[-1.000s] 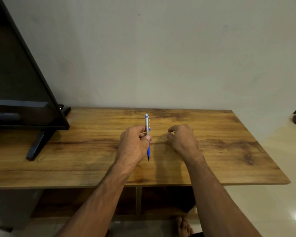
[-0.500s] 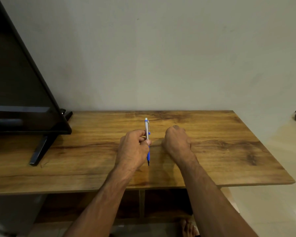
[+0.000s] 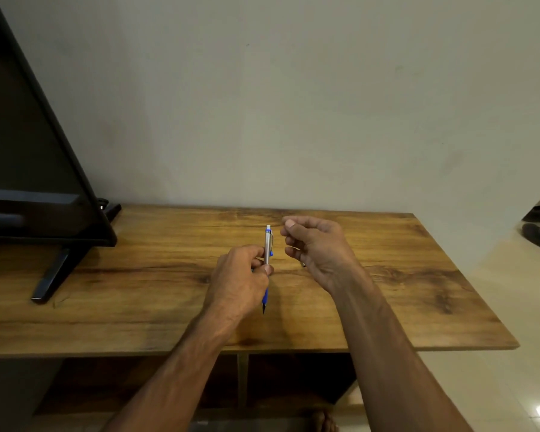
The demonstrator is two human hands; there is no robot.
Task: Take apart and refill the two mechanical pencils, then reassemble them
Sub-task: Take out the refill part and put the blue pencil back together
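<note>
**One pencil held upright in the left hand, the right hand raised beside it**

One mechanical pencil [image 3: 267, 244] is in view, gripped by the left hand [image 3: 239, 280] above the middle of the wooden table [image 3: 402, 291]. The thumb and curled fingers of that hand are clamped round the silver barrel about halfway along. The pencil stands close to upright, its white end [image 3: 268, 227] pointing to the far side and its dark tip [image 3: 264, 309] pointing down at the near side, below a blue grip section [image 3: 265, 296]. A metal clip runs down the right side of the barrel.

The right hand [image 3: 320, 247] hangs just to the right of the pencil's upper half, apart from it and lifted off the table. Its fingers are curled inward, with the forefinger arched over the top; whether it pinches anything cannot be told. A small dark piece [image 3: 303, 265] shows at the lower left edge of this hand, too small to identify, and it is unclear whether it lies on the wood or is held.

At the far left of the table stands a black television [image 3: 28, 151] on an angled foot [image 3: 52, 275]. A plain wall [image 3: 293, 104] rises behind the table. Below the near edge, open shelving is visible, along with a bare foot [image 3: 323, 422] on the floor.
</note>
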